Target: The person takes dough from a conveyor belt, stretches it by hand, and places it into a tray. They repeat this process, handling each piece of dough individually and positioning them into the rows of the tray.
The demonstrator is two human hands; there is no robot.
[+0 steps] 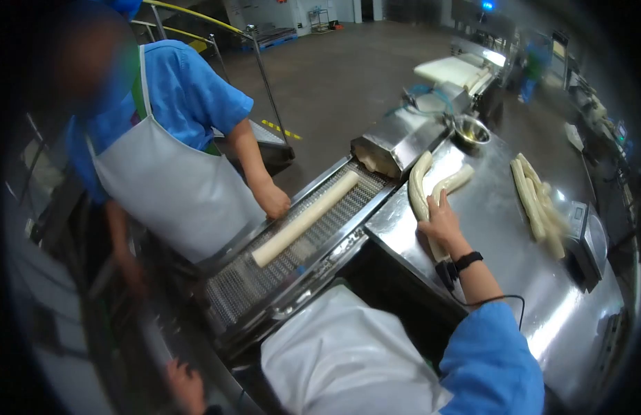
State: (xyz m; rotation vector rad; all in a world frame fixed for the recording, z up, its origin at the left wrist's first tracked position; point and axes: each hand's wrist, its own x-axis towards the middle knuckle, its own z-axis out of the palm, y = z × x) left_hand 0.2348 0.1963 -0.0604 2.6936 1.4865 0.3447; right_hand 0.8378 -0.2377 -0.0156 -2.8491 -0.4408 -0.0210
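My right hand, with a black band at its wrist, reaches over a folded length of dough on the steel table. Its fingers and thumb are bent around the near part of the dough. At the lower left, my left hand is apart from the dough, its fingers spread and nothing visible in them. A thick straight dough roll lies lengthwise on the mesh conveyor belt between me and a co-worker.
Across the belt stands a co-worker in a white apron, one fist at the belt's edge. Dough comes from a steel machine. The steel table also bears a metal bowl, more dough strips and a scale.
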